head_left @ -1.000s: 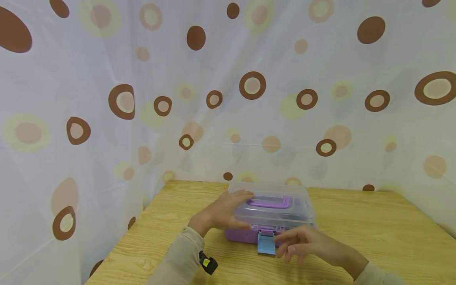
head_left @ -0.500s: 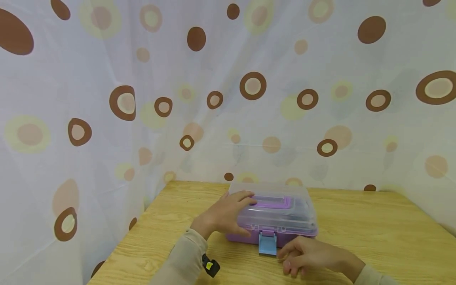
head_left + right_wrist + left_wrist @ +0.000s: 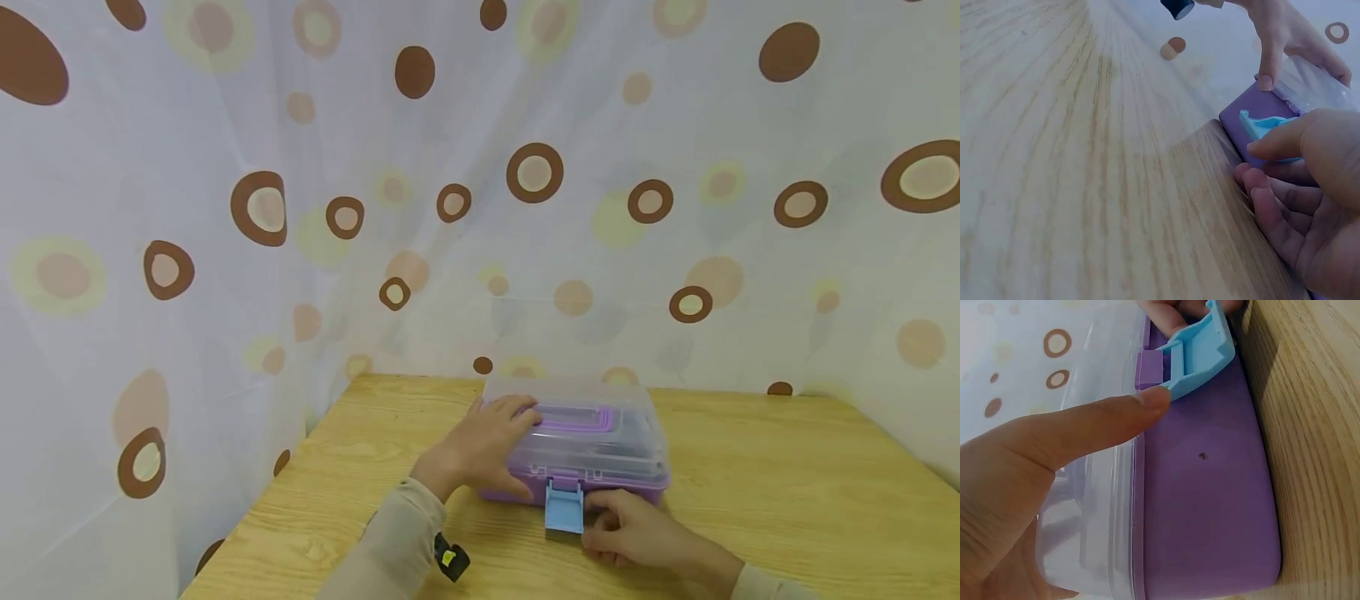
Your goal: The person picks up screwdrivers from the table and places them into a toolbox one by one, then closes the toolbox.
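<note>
A box with a clear lid [image 3: 622, 454] and a purple base [image 3: 1204, 506] sits on the wooden table. From its front hangs a light-blue latch [image 3: 564, 510], swung outward from the base. My left hand [image 3: 483, 446] rests on the lid's left part, fingers spread near the purple handle [image 3: 600, 425]. Its thumb [image 3: 1104, 419] lies straight across the lid's front edge, the tip right beside the latch hinge. At the latch's right edge, my right hand [image 3: 637, 529] pinches it between thumb [image 3: 1285, 140] and curled index finger; the other fingers curl below, close over the table.
The wooden table [image 3: 765, 467] extends on both sides of the box. Behind and to the left hangs a white curtain [image 3: 465, 250] with brown and yellow dots. A black wrist device [image 3: 452, 558] sits at the left sleeve [image 3: 393, 533].
My right hand has moved in to the latch's right edge, its fingers closing there. The latch has tilted up slightly. My left hand has stayed on the lid.
</note>
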`<state>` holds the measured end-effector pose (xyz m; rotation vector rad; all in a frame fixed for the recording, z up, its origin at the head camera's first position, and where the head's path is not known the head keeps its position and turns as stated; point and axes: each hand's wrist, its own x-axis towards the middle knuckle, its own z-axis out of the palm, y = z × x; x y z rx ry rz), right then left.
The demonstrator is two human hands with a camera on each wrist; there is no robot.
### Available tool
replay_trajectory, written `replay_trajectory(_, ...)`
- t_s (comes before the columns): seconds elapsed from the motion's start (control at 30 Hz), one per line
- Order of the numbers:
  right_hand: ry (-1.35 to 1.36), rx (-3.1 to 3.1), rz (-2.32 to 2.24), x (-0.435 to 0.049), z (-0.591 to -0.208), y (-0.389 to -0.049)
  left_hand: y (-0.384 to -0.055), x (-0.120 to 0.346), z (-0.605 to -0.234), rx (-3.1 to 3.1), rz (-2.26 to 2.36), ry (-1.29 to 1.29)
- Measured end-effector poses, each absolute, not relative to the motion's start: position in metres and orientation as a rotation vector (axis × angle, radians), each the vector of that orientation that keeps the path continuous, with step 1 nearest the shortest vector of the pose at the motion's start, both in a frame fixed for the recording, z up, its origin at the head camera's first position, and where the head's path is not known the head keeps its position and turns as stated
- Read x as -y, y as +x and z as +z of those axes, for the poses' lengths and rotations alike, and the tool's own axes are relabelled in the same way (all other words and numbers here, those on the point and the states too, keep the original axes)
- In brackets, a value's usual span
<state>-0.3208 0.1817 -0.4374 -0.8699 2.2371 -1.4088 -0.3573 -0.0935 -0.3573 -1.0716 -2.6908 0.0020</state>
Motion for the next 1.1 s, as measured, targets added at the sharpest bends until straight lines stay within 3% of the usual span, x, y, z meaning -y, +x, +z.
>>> replay_trajectory(0.33, -1.082, -2.22, -1.363, -0.1846, -0.4386, -0.3237, -0.3549, 0.0921, -0.3574, 2.668, -0.001, -1.059)
replay_trajectory(1.1, -1.116, -2.258, -1.348, -0.1853, -0.4376, -0.322, -0.3545, 0.086, -0.3605, 2.64, 0.06, -0.988)
